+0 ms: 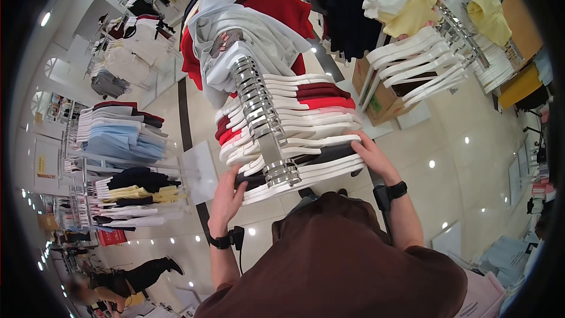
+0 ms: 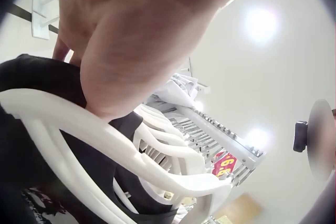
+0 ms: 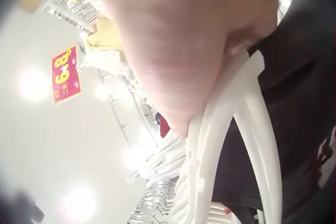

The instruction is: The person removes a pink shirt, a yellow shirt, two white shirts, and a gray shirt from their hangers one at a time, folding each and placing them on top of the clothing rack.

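Observation:
A black shirt (image 1: pixel 336 153) hangs on a white hanger near the front end of a metal rail (image 1: pixel 272 156). My left hand (image 1: pixel 225 199) grips its left shoulder; in the left wrist view the thumb lies against the black cloth (image 2: pixel 39 79) behind a white hanger (image 2: pixel 100 140), with fingers on the far side. At the other shoulder, my right hand (image 1: pixel 375 158) holds the shirt, its thumb beside the white hangers (image 3: pixel 215 145) and its fingers partly hidden. Several bare white hangers (image 1: pixel 329 172) are on the rail between the shirt and my body.
Beyond the shirt, the rail carries white hangers with red garments (image 1: pixel 326 103). A grey garment (image 1: pixel 259 35) lies draped over its far part. Other racks stand left with blue shirts (image 1: pixel 126 141) and right with bare hangers (image 1: pixel 418 59). A person (image 1: pixel 126 282) is at lower left.

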Motion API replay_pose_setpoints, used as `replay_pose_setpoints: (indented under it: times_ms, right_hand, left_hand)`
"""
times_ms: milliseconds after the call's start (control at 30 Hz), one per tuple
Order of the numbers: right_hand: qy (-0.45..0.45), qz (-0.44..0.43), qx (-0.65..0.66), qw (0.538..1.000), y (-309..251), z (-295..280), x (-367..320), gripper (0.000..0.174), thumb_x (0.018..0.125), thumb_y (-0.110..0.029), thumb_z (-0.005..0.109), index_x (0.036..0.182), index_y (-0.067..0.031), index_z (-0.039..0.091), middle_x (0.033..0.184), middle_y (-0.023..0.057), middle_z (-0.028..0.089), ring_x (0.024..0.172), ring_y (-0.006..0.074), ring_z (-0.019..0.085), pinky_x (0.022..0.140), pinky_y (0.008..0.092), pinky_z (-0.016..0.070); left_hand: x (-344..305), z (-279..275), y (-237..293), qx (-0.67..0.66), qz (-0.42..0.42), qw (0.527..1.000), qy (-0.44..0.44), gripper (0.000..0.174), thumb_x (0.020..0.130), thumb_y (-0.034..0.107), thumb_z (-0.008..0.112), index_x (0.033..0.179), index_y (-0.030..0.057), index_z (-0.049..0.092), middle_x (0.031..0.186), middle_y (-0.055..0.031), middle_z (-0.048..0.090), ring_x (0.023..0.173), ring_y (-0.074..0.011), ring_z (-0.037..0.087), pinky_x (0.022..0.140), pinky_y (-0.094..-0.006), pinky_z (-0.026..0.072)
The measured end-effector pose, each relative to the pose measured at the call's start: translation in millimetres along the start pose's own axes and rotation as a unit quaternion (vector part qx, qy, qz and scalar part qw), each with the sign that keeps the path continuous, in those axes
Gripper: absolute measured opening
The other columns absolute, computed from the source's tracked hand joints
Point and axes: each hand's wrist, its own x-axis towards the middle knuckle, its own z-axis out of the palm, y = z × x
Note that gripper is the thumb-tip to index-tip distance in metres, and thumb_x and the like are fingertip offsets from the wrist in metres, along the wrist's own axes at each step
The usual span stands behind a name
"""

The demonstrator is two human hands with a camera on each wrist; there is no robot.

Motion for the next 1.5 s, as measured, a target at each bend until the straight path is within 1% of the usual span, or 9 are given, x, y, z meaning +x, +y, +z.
replay_pose_setpoints:
  times_ms: [133,300,367,433,633,767,1067,1300,1500]
  right_hand:
    - [-0.044,0.058,-0.006,0.997,-9.7,-2.2,7.2,0.044,0.115,-0.041,0.047,0.145,-0.0095,0.054,0.129,0.005,0.064,0.122,0.0133,0.054,0.108,0.0316,0.042]
    - [-0.047,0.035,-0.011,0.998,-7.7,-2.9,23.4,0.053,0.116,-0.044,0.04,0.146,-0.0025,0.053,0.132,0.006,0.064,0.119,0.0138,0.056,0.107,0.0311,0.0434]
    - [-0.05,0.022,-0.004,0.999,-7.8,-2.5,26.3,0.056,0.116,-0.045,0.038,0.147,-0.0001,0.053,0.132,0.0067,0.065,0.118,0.0143,0.057,0.107,0.0311,0.044]
    - [-0.07,0.084,0.033,0.993,5.2,-7.4,32.2,0.06,0.116,-0.046,0.038,0.148,0.0026,0.054,0.133,0.0088,0.067,0.117,0.0158,0.06,0.105,0.0323,0.0474]
    - [-0.055,0.242,0.157,0.956,-21.8,-2.4,20.6,0.056,0.114,-0.044,0.048,0.147,0.0002,0.057,0.135,0.0104,0.069,0.116,0.0153,0.067,0.1,0.0332,0.0544]
    - [-0.035,0.2,0.254,0.946,33.6,1.6,37.8,0.051,0.113,-0.041,0.053,0.146,-0.0011,0.058,0.13,0.0085,0.072,0.109,0.0141,0.071,0.094,0.0318,0.0582]
    - [-0.023,0.109,0.334,0.936,114.5,14.9,38.6,0.043,0.11,-0.029,0.058,0.146,-0.0053,0.06,0.136,0.0051,0.07,0.117,0.0156,0.069,0.1,0.0327,0.0562]
    - [0.082,0.125,0.289,0.945,168.8,42.5,57.4,0.04,0.107,-0.021,0.063,0.144,-0.0055,0.06,0.139,0.0087,0.067,0.122,0.021,0.067,0.103,0.04,0.0568]
    - [0.054,0.133,0.313,0.939,168.9,46.1,63.5,0.042,0.107,-0.024,0.063,0.145,-0.0053,0.06,0.14,0.0093,0.068,0.123,0.0215,0.067,0.105,0.0406,0.0562]
  left_hand:
    - [13.7,2.6,-9.4,-0.092,-0.029,0.994,-0.055,0.045,0.099,0.013,0.069,0.14,0.003,0.055,0.109,-0.0228,0.068,0.103,-0.0431,0.065,0.092,-0.0458,0.0526]
    - [23.9,-4.4,11.7,0.057,0.019,0.996,-0.072,0.026,0.098,0.016,0.071,0.114,0.0018,0.056,0.104,-0.0251,0.068,0.099,-0.0483,0.065,0.083,-0.0513,0.0527]
    - [27.5,-5.5,11.9,0.079,0.03,0.994,-0.073,0.029,0.096,0.017,0.073,0.116,0.0023,0.057,0.104,-0.0241,0.069,0.099,-0.0471,0.066,0.081,-0.0515,0.0533]
    - [31.1,-6.3,10.2,0.104,0.041,0.991,-0.074,0.032,0.095,0.017,0.074,0.118,0.0027,0.058,0.105,-0.0232,0.07,0.099,-0.046,0.067,0.08,-0.0516,0.0539]
    - [38.5,-7.5,7.8,0.129,0.167,0.977,-0.031,0.041,0.089,0.019,0.081,0.121,0.0045,0.061,0.105,-0.0193,0.072,0.097,-0.0412,0.07,0.08,-0.0487,0.0568]
    - [42.0,-7.8,16.3,0.118,0.193,0.974,-0.026,0.042,0.088,0.017,0.083,0.121,0.0036,0.061,0.103,-0.0196,0.071,0.095,-0.0413,0.069,0.079,-0.0478,0.0567]
    - [47.2,-7.4,26.8,0.102,0.156,0.979,-0.08,0.045,0.089,0.016,0.081,0.125,0.0011,0.058,0.093,-0.0225,0.068,0.087,-0.0434,0.068,0.075,-0.0503,0.0534]
    - [51.9,-9.6,29.6,0.085,0.15,0.982,-0.079,0.046,0.091,0.017,0.08,0.127,-0.0001,0.057,0.088,-0.0226,0.066,0.083,-0.0442,0.066,0.072,-0.0513,0.0513]
    - [51.3,-20.9,43.3,0.107,0.138,0.982,-0.075,0.044,0.094,0.024,0.08,0.124,0.0,0.058,0.086,-0.0222,0.066,0.08,-0.0429,0.066,0.07,-0.0498,0.0512]
